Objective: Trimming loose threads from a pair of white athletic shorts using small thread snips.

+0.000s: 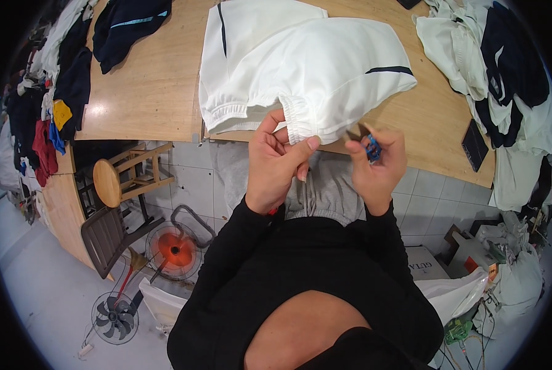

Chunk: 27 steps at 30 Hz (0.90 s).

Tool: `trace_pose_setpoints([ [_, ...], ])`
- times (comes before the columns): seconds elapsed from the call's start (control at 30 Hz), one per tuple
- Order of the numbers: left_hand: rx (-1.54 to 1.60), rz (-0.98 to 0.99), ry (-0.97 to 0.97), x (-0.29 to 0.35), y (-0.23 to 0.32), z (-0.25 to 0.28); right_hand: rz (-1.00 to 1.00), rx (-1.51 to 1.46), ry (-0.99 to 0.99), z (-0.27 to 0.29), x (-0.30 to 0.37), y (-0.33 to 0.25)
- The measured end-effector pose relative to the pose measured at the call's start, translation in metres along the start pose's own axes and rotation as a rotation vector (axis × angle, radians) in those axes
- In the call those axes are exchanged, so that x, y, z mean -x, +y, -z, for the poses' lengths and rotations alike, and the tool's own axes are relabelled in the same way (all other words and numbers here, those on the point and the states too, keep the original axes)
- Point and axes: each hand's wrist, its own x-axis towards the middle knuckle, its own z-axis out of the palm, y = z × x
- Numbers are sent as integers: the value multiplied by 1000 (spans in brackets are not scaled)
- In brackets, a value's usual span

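White shorts (pixel 344 65) with an elastic waistband and a dark stripe lie at the near edge of the wooden table. My left hand (pixel 276 160) pinches their gathered waistband, thumb on top and fingers beneath. Close by on the right, my right hand (pixel 381 163) is closed around small blue-handled thread snips (pixel 373 148). Their dark blades point toward the waistband, slightly blurred and apart from my left fingers. A second white garment (pixel 230 68) with a dark stripe lies partly under the shorts, to the left.
The table (pixel 146 92) carries dark garments (pixel 128 31) at far left and a white and navy pile (pixel 473 55) at right. A flat black box (pixel 475 145) rests near its right edge. Below left stand a wooden stool (pixel 107 183), a chair (pixel 101 237) and an orange-centred fan (pixel 175 250).
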Motion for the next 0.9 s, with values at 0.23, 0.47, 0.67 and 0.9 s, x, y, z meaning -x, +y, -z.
trace_pose_setpoints([
  [0.23,-29,-3,-1,-1,-4,-1,56,-108,-180,0,-3,-7],
  [0.47,-115,-88,-3,5,-9,-4,205,27,-212,-5,-11,-26],
  [0.67,-181,-142,-32,8,-13,-5,290,-4,-168,-18,-8,-23],
  [0.9,-194,-171,-6,10,-17,-5,248,57,-209,-18,-2,-16],
])
